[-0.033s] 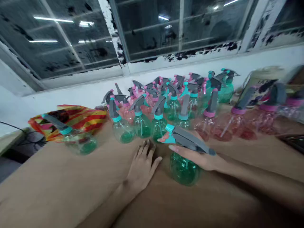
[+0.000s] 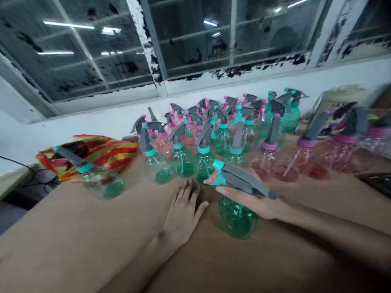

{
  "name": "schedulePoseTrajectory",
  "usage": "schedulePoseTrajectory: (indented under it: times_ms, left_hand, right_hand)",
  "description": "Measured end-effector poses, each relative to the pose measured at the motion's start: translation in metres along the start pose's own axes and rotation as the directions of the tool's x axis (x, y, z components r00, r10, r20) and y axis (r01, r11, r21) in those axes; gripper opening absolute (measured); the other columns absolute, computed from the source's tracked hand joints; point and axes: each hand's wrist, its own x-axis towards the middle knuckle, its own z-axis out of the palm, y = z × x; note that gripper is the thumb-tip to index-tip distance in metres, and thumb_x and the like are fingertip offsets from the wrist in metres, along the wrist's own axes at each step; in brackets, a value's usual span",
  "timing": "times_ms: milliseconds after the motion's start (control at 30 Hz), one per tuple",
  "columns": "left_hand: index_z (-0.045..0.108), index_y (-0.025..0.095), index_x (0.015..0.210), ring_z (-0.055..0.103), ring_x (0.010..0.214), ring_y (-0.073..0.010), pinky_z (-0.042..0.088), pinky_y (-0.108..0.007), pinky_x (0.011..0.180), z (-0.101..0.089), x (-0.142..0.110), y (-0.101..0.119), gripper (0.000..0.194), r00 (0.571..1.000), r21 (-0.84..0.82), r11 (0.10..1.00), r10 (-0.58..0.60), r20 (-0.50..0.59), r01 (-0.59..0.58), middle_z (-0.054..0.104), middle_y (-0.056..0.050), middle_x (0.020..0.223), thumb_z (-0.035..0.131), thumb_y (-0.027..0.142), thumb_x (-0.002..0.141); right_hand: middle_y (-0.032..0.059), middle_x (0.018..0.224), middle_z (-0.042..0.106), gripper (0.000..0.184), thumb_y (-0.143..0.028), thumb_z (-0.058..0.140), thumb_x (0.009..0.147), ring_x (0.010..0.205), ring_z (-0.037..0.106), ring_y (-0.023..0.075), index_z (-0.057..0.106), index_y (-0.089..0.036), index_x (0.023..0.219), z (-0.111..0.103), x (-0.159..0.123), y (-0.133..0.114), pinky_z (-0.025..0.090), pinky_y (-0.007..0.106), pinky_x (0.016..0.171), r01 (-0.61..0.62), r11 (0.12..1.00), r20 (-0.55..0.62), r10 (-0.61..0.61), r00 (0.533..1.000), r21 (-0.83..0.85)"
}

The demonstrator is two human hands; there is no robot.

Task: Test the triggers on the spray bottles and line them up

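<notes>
The right hand (image 2: 259,204), its forearm reaching in from the right, wraps the neck of a round, see-through green plastic spray bottle (image 2: 238,221) with a grey trigger head (image 2: 244,179) and turquoise nozzle; the bottle is near the middle of the brown tabletop (image 2: 122,244). The left hand (image 2: 182,213) lies palm down beside it, fingers loosely spread, holding nothing. Thin tubes show inside some bottles; whether they hold liquid, I cannot tell. Beyond the hands, clear green bottles (image 2: 182,160) and clear pink bottles (image 2: 269,158) crowd toward the far edge. Near the left edge, another green bottle (image 2: 105,187) stands before a red-and-yellow striped plastic bag (image 2: 119,152). A cream container (image 2: 342,97) sits toward the far right corner. Behind are a white wall (image 2: 122,116) and dark, paint-flecked windows (image 2: 195,36) reflecting tube lights.
</notes>
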Motion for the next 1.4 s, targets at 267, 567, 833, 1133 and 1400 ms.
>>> schedulePoseTrajectory:
  times_ms: [267, 567, 833, 1133, 1400]
  left_hand:
    - [0.048, 0.009, 0.129, 0.038, 0.130, -0.0308, 0.034, -0.050, 0.104, -0.002, 0.000, -0.002, 0.047, 1.000, -0.035, 0.999, 0.008, -0.010, -0.009, 0.047, -0.018, 0.136, 0.033, 0.042, 0.098]
    - [0.045, 0.010, 0.130, 0.036, 0.131, -0.0304, 0.034, -0.050, 0.104, 0.003, -0.001, -0.004, 0.048, 0.999, -0.062, 0.998, 0.010, -0.045, -0.012, 0.045, -0.019, 0.138, 0.031, 0.044, 0.099]
    - [0.047, 0.008, 0.129, 0.036, 0.132, -0.0307, 0.033, -0.049, 0.105, 0.000, 0.000, -0.002, 0.048, 1.000, -0.052, 0.999, 0.006, -0.005, -0.006, 0.045, -0.019, 0.138, 0.034, 0.042, 0.098]
    - [0.048, 0.009, 0.128, 0.037, 0.131, -0.0310, 0.035, -0.050, 0.103, 0.000, -0.001, -0.002, 0.048, 0.999, -0.027, 0.999, 0.023, -0.035, -0.024, 0.048, -0.019, 0.135, 0.032, 0.043, 0.098]
    - [0.046, 0.010, 0.130, 0.036, 0.131, -0.0306, 0.033, -0.051, 0.104, 0.000, 0.000, -0.002, 0.048, 1.000, -0.048, 0.999, 0.018, -0.002, -0.018, 0.047, -0.018, 0.136, 0.033, 0.043, 0.098]
  right_hand:
    - [-0.0006, 0.074, 0.062, 0.013, -0.035, 0.060, 0.084, 0.067, 0.059, 0.0138, 0.065, -0.023, 0.084, 0.000, 0.002, 0.004, 0.046, 0.026, 0.060, -0.009, 0.999, -0.045, 0.007, 0.999, -0.042]
    - [0.0006, 0.087, 0.066, 0.035, -0.039, 0.057, 0.084, 0.068, 0.059, 0.0150, 0.063, -0.028, 0.117, 0.000, 0.001, -0.006, 0.048, 0.031, 0.069, -0.073, 0.996, -0.029, 0.072, 0.997, -0.050]
    - [0.0012, 0.090, 0.070, 0.037, -0.036, 0.058, 0.085, 0.066, 0.060, 0.0161, 0.061, -0.029, 0.120, 0.000, 0.000, -0.002, 0.051, 0.034, 0.073, -0.075, 0.996, -0.016, 0.075, 0.997, -0.038]
    - [0.0013, 0.097, 0.067, 0.032, -0.031, 0.059, 0.085, 0.081, 0.062, 0.0168, 0.062, -0.029, 0.117, 0.000, 0.001, -0.004, 0.049, 0.032, 0.079, -0.041, 0.999, -0.006, 0.041, 0.999, 0.028]
    - [-0.0012, 0.082, 0.063, 0.010, -0.031, 0.060, 0.083, 0.070, 0.058, 0.0140, 0.062, -0.025, 0.091, 0.001, 0.003, 0.003, 0.048, 0.031, 0.073, -0.024, 0.998, -0.015, 0.025, 1.000, 0.054]
